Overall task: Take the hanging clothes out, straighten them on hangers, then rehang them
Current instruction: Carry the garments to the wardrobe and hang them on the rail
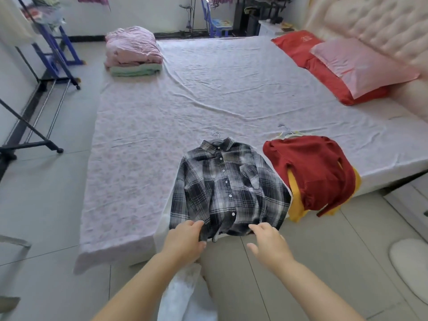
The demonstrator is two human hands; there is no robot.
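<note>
If the hem is tugged harder on one side, the grey-and-white plaid button-up shirt point(228, 188) could be slid askew on its thin metal hanger point(215, 133), or dragged off the near edge of the bed covered with a pale floral sheet point(139, 158), where it is laid flat, front up. The dark red knitted sweater point(312, 174) just beside it might be snagged.

The hem's left corner is pinched by the left hand point(185, 242). The fingers point(261, 228) of the right hand point(268, 242) are loosely spread, tips at the hem.

The shirt's long axis runs hem to collar; collar and hook are pointed away from the person.
</note>
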